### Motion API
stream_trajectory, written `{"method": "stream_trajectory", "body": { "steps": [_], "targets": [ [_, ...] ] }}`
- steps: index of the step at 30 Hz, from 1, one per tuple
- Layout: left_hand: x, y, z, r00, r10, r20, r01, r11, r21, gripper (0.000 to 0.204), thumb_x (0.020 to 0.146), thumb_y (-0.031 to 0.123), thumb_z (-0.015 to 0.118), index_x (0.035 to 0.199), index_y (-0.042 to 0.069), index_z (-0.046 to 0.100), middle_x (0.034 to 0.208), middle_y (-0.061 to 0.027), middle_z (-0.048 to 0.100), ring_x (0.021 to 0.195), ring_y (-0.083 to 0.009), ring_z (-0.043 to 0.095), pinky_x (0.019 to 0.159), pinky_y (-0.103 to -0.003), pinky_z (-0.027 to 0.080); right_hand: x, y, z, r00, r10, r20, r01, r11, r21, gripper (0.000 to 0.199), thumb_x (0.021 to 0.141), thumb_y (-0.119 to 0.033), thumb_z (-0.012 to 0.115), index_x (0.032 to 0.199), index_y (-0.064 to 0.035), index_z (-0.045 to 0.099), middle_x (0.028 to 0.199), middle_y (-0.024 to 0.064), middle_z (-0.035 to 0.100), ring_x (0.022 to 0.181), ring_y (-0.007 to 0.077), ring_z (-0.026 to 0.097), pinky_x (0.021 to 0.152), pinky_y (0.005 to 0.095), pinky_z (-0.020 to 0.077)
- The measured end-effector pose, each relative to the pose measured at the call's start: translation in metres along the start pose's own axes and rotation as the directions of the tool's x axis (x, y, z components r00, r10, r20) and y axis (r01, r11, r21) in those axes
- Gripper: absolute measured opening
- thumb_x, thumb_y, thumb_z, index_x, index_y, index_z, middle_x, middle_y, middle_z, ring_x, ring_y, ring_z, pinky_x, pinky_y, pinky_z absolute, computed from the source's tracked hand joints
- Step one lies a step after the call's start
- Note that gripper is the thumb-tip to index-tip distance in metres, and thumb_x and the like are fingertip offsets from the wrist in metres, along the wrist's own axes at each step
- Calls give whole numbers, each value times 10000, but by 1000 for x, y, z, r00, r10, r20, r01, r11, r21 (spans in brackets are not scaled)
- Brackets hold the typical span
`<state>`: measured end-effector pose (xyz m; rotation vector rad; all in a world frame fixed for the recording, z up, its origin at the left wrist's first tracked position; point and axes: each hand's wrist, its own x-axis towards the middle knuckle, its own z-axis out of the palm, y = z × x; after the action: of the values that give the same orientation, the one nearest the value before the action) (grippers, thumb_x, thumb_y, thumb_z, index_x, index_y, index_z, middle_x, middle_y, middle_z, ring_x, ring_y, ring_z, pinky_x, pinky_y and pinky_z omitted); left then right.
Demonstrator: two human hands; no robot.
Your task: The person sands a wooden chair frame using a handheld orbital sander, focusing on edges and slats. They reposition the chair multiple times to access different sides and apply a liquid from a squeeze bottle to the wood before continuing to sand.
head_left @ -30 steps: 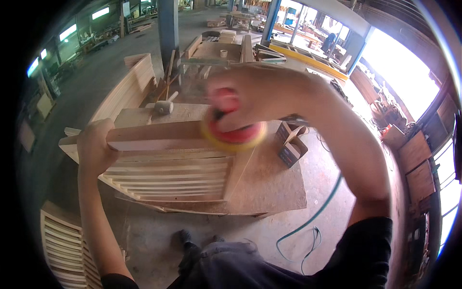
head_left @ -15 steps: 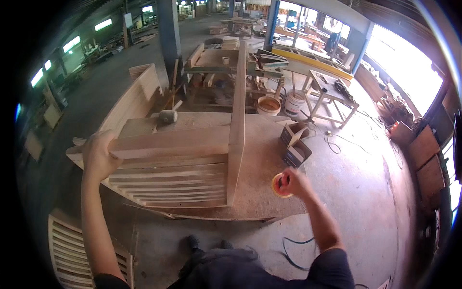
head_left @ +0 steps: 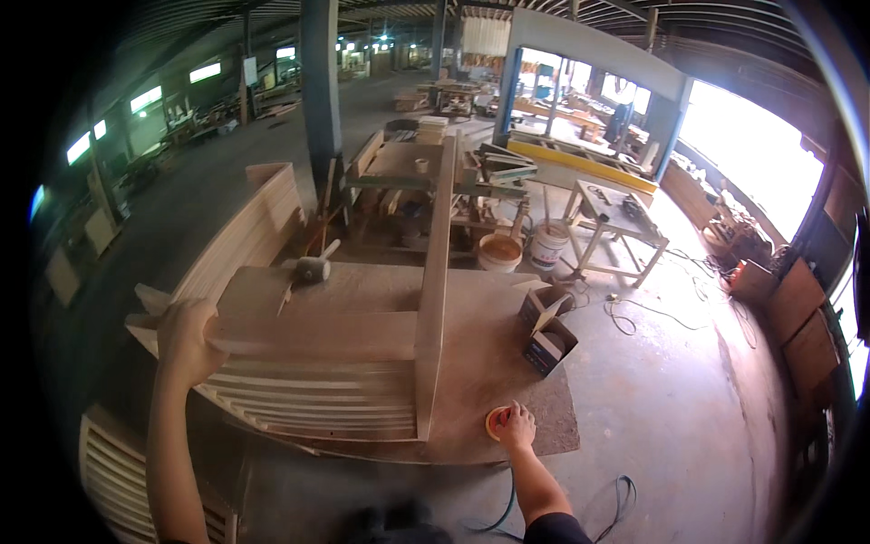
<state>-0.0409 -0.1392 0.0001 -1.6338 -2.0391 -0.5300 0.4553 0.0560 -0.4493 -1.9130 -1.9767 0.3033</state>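
Observation:
My left hand [head_left: 188,343] is closed around the left end of a pale wooden frame [head_left: 317,337], which rests on the worktable [head_left: 480,349]. Several thin slats run along the frame's near side, and a long post [head_left: 433,290] stands at its right end. To the right, my right hand [head_left: 517,426] is wrapped over a round orange-and-red palm sander [head_left: 496,422] on the table's near right part. A dark teal hose [head_left: 509,508] runs down near my right forearm. The sander's underside is hidden.
A mallet [head_left: 314,268] lies behind the frame. Open boxes [head_left: 548,340] stand at the table's right edge. Buckets [head_left: 499,252] and a small metal table [head_left: 616,213] are beyond. A slatted panel [head_left: 118,476] is at lower left; a curved wooden piece [head_left: 249,222] stands at left.
My right hand has brought the sander from a tilted pose to a flatter one on the table, nearer to me. My left hand keeps its hold on the frame. The view has tilted upward.

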Motion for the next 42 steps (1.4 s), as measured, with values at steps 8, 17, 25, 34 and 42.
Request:
{"method": "stream_trajectory", "body": {
  "steps": [8, 17, 25, 34, 42],
  "targets": [
    [-6, -16, 0, 997, 61, -52, -64, 996, -62, 236, 737, 128, 767, 742, 66, 539, 790, -170, 635, 819, -435, 626, 727, -529, 476, -164, -33, 21, 972, -235, -7, 224, 916, 334, 562, 889, -174, 710, 1416, -46, 562, 1382, 224, 611, 1300, 427, 557, 1123, 486, 447],
    [-7, -21, 1, 998, 55, -19, -55, 998, -43, 261, 697, 128, 814, 790, 87, 574, 840, -129, 664, 867, -386, 672, 743, -511, 521, -348, -31, 88, 666, 426, 613, -672, 700, 243, 664, 1076, -530, 450, 1425, 20, 577, 1409, 204, 641, 1282, 375, 594, 1115, 483, 443],
    [-5, -28, 11, 989, 130, -75, -138, 984, -113, 291, 716, 165, 847, 939, 101, 672, 871, -116, 710, 893, -342, 715, 780, -477, 569, -291, -68, -7, 672, 140, 727, -737, 26, 676, 858, 1090, -676, 313, 1455, 61, 560, 1448, 185, 643, 1306, 332, 596, 1144, 476, 420],
    [-9, -35, 3, 993, 98, -61, -102, 992, -70, 193, 798, 212, 810, 869, 89, 680, 875, -135, 734, 883, -344, 735, 776, -470, 585, -218, -384, -232, 806, -577, 136, -492, -523, 697, 243, 992, -311, 571, 1127, -109, 563, 1204, 53, 554, 1293, 239, 497, 1032, 366, 440],
    [-4, -26, 1, 990, 132, -41, -134, 989, -67, 201, 824, 243, 798, 876, 84, 686, 880, -140, 737, 877, -358, 735, 777, -477, 584, -235, -404, -226, 761, -645, 68, -518, -541, 663, 434, 1040, -363, 502, 1326, -61, 625, 1379, 96, 653, 1280, 239, 586, 972, 377, 451]
  ]
}}
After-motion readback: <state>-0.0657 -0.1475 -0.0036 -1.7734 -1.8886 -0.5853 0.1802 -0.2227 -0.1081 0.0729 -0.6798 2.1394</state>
